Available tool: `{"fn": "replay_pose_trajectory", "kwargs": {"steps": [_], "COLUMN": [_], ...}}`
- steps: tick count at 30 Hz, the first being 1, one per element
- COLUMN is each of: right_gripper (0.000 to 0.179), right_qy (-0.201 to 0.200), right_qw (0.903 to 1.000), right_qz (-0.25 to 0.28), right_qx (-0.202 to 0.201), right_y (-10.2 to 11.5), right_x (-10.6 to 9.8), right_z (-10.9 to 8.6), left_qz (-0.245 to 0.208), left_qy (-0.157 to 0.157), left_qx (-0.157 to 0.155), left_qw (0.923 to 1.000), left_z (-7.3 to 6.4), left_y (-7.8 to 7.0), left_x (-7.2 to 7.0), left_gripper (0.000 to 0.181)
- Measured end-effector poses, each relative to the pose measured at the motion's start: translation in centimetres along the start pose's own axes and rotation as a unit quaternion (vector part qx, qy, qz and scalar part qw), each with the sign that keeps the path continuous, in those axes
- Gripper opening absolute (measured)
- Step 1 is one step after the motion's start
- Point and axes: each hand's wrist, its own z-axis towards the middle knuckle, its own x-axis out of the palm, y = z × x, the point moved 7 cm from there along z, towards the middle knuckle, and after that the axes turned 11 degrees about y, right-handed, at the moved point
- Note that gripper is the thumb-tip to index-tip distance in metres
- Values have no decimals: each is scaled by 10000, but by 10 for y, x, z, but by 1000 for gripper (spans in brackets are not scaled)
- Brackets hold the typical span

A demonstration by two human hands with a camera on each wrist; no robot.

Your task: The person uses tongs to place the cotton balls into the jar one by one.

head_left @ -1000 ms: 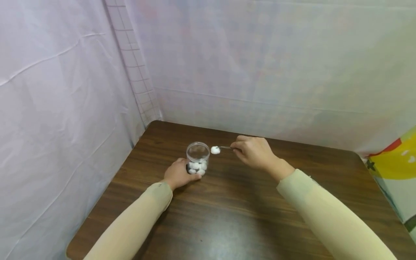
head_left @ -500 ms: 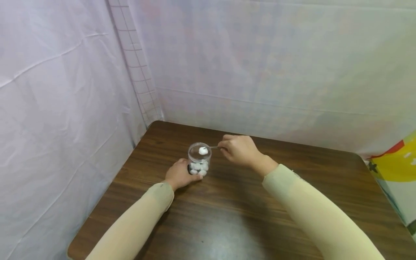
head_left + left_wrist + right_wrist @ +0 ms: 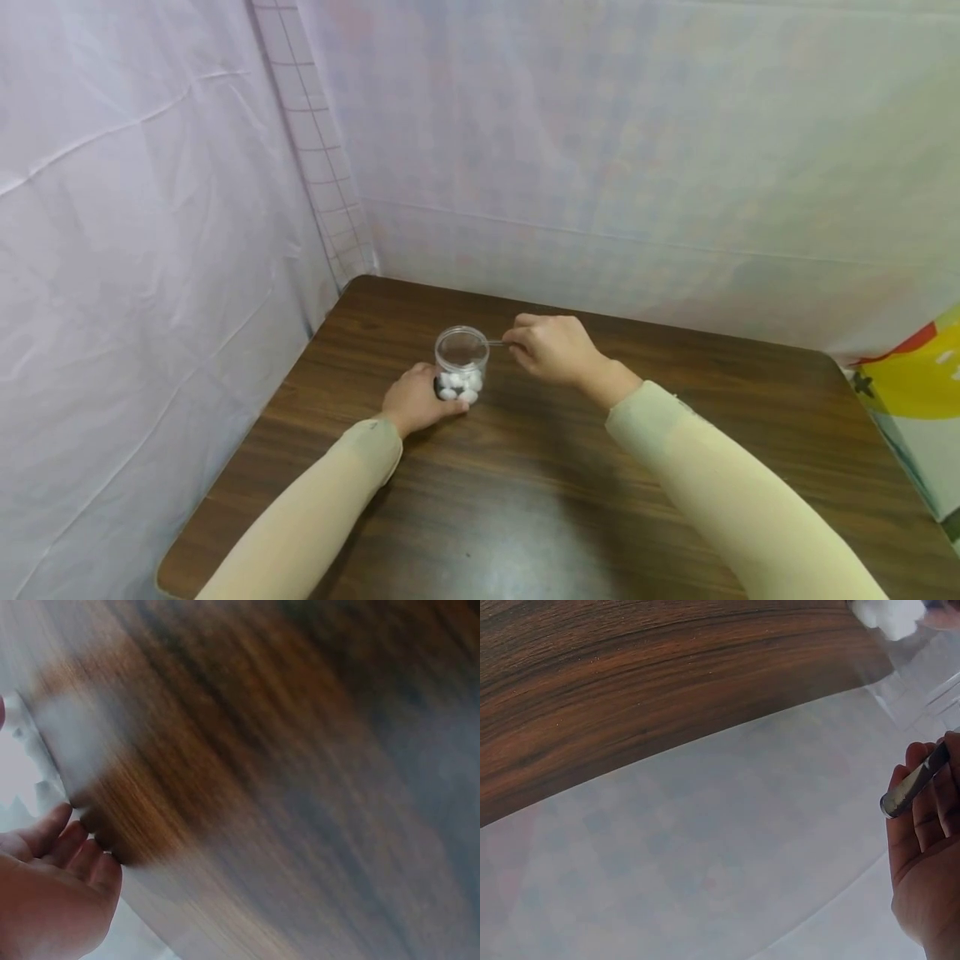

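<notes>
A clear jar point(image 3: 462, 364) with white cotton balls point(image 3: 461, 385) in its lower half stands upright on the brown table. My left hand point(image 3: 418, 401) grips its left side low down, thumb across the front. In the left wrist view the fingers of this hand curl beside the jar's pale wall. At the jar's right, my right hand point(image 3: 557, 348) pinches slim metal tweezers point(image 3: 496, 342), held roughly level with the rim. Their tip reaches the mouth of the jar. The tweezers' rounded end point(image 3: 891, 805) sticks out past my fingers in the right wrist view.
White cloth sheets point(image 3: 600, 150) hang behind the table point(image 3: 510, 492) and along its left side. A yellow and red printed thing point(image 3: 911, 375) stands beyond the right edge.
My right hand has moved left, bringing a cotton ball in the tweezers over the jar. That ball has dropped in among the others. My left hand has stayed on the jar.
</notes>
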Motion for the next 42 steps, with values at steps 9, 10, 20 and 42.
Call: {"fn": "replay_pose_trajectory", "kwargs": {"steps": [9, 10, 20, 42], "right_gripper": [16, 16, 18, 18], "right_qy": [-445, -508, -173, 315], "right_qw": [9990, 9987, 9980, 9939], "right_qz": [46, 67, 511, 689], "right_qx": [-74, -71, 343, 807], "right_y": [-6, -8, -32, -35], "right_x": [-10, -12, 14, 73], "right_z": [-23, -28, -100, -153], "left_qz": [76, 72, -97, -108], "left_qy": [57, 59, 58, 116], "left_qx": [21, 38, 47, 34], "left_qw": [10000, 9999, 9999, 9999], "left_z": [3, 3, 0, -4], "left_y": [-1, -1, 1, 7], "left_x": [4, 5, 0, -4], "left_gripper": [83, 83, 83, 85]}}
